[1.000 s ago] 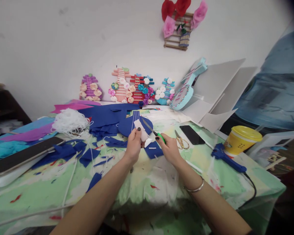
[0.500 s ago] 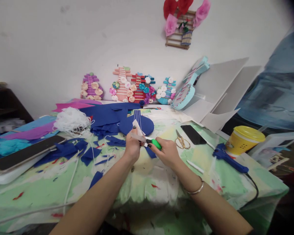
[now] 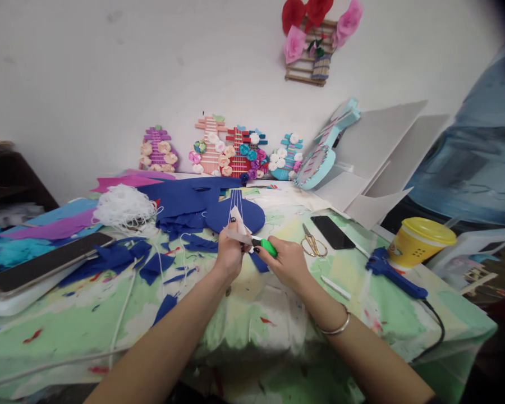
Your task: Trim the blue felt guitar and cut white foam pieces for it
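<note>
Pinched in my left hand (image 3: 230, 252) is a small white piece of board (image 3: 238, 216), its upper end sticking up past my thumb. My right hand (image 3: 284, 259) is closed round the green handle of a utility knife (image 3: 269, 247). The knife's blade reaches left across the white piece at my left fingers; exactly where it touches I cannot tell. Just beyond my hands lies a blue pear-shaped instrument body (image 3: 255, 213) with white strings running down it. Blue scraps (image 3: 200, 243) lie to the left of my hands.
Gold-handled scissors (image 3: 313, 244), a black phone (image 3: 332, 232), a blue glue gun (image 3: 395, 273) and a yellow tub (image 3: 423, 241) are on the right. Leftward are tangled white yarn (image 3: 124, 207) and another phone (image 3: 53, 261). Decorated model instruments (image 3: 238, 148) lean on the wall.
Hardly anything differs. The view has shifted very slightly, and both hands keep the same grip on the white piece and the knife.
</note>
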Tool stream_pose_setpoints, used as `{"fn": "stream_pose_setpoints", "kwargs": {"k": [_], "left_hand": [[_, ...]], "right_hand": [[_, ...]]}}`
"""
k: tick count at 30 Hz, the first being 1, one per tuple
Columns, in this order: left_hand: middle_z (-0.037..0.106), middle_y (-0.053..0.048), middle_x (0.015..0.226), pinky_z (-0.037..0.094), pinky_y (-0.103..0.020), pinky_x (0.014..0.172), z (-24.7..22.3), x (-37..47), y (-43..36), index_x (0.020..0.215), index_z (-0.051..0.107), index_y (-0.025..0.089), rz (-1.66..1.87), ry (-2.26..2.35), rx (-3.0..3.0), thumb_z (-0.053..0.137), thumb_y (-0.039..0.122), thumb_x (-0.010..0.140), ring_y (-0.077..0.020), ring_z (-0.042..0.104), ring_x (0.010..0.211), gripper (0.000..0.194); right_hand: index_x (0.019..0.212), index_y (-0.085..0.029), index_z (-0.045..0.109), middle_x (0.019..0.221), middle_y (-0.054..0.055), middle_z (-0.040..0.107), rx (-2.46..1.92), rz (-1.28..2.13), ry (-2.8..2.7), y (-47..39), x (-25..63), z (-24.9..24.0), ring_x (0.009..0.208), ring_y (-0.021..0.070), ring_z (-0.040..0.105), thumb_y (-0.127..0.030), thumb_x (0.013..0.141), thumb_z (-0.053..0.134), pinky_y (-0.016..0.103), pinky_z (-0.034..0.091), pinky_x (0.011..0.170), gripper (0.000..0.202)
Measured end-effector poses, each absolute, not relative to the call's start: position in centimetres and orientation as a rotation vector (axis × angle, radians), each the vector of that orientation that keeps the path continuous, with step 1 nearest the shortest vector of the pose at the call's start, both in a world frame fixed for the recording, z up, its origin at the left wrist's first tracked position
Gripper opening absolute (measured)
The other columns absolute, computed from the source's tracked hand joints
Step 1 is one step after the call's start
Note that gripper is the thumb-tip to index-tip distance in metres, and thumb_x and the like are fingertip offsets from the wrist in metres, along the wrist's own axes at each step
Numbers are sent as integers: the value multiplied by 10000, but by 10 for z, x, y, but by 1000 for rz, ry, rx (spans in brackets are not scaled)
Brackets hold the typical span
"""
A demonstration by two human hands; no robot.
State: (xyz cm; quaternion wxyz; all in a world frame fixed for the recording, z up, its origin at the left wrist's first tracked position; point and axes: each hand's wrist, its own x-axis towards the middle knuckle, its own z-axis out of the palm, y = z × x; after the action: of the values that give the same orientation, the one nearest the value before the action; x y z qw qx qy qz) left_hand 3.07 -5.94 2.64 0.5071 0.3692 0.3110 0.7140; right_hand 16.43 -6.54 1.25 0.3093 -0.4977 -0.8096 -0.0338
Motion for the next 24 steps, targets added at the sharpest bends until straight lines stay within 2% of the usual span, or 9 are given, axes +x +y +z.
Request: {"fn": "stream_pose_setpoints", "kwargs": {"k": [7, 19, 24], "left_hand": [[385, 47, 428, 236, -176, 380, 26, 32, -62, 499, 422, 157, 1690, 774, 910, 562, 182, 688, -50, 323, 375, 236], [413, 34, 460, 254, -153, 377, 21, 28, -60, 507, 456, 146, 1634, 755, 877, 545, 169, 675, -43, 330, 391, 191], [414, 44, 464, 260, -140, 376, 23, 28, -61, 549, 468, 148, 1630, 701, 825, 536, 111, 637, -38, 327, 389, 117]], "right_hand": [[665, -199, 504, 582, 8, 576, -1320, -109, -2129, -67, 163, 12, 548, 126, 504, -546, 870, 378, 242, 193, 517, 422], [654, -200, 532, 564, 11, 575, -1332, -107, -2130, -68, 163, 14, 523, 123, 488, -553, 865, 380, 246, 179, 507, 438], [653, -202, 527, 558, 8, 569, -1340, -79, -2122, -66, 163, 13, 531, 126, 488, -564, 864, 372, 241, 184, 511, 447]]}}
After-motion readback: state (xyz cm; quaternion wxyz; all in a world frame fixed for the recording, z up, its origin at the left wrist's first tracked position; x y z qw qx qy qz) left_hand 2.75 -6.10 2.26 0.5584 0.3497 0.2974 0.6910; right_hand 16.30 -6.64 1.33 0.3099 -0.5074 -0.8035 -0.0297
